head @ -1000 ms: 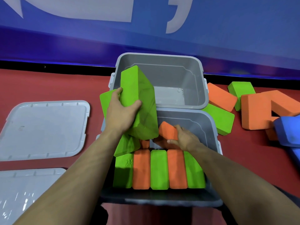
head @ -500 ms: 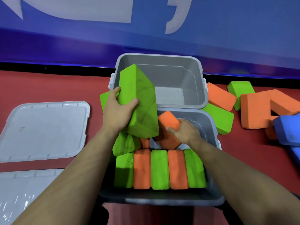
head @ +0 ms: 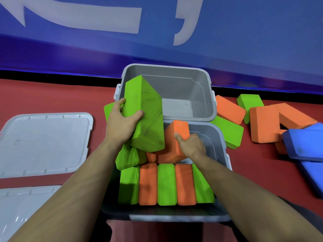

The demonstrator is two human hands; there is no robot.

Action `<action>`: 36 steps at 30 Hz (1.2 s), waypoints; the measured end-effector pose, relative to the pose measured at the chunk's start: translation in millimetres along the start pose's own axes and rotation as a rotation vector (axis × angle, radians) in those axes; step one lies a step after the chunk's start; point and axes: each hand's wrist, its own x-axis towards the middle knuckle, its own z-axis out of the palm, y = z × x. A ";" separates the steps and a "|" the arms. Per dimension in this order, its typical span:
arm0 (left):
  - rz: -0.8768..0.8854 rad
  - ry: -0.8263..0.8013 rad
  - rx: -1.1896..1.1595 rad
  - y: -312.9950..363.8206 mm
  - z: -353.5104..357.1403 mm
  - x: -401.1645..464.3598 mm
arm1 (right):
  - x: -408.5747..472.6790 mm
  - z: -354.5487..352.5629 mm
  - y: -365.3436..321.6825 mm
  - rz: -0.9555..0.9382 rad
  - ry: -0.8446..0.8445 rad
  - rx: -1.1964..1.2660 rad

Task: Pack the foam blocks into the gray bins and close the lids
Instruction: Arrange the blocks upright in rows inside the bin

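In the near gray bin (head: 220, 142), the orange block (head: 174, 142) is being tilted up on its end by the right hand (head: 191, 145); a second ago it was lying lower, behind the front row. The grip of this hand is being closed around the block's right edge, with the thumb pressed on the face. The large green block (head: 145, 116) is being held above the bin's left side by the left hand (head: 122, 123), fingers and thumb wrapped around its lower part, and it is almost in the same place as before. A row of five blocks (head: 166, 184) is already standing in the front of the bin. The far gray bin (head: 201, 95) is holding no blocks. It seems that room is being made for the green block. Two lids (head: 45, 142) are lying on the red surface (head: 52, 95) at the left, and loose blocks (head: 262, 123) are waiting at the right.
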 end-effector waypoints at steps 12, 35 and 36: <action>-0.010 -0.013 -0.013 2.2 -0.3 -0.9 | 33.9 22.5 4.4 -0.025 -0.184 0.094; 0.001 -0.033 -0.115 -3.4 -9.3 4.4 | 28.0 78.8 17.7 -0.044 -0.269 0.280; 0.003 -0.029 -0.108 -3.7 -8.6 6.3 | 28.9 79.0 18.5 -0.038 -0.279 0.291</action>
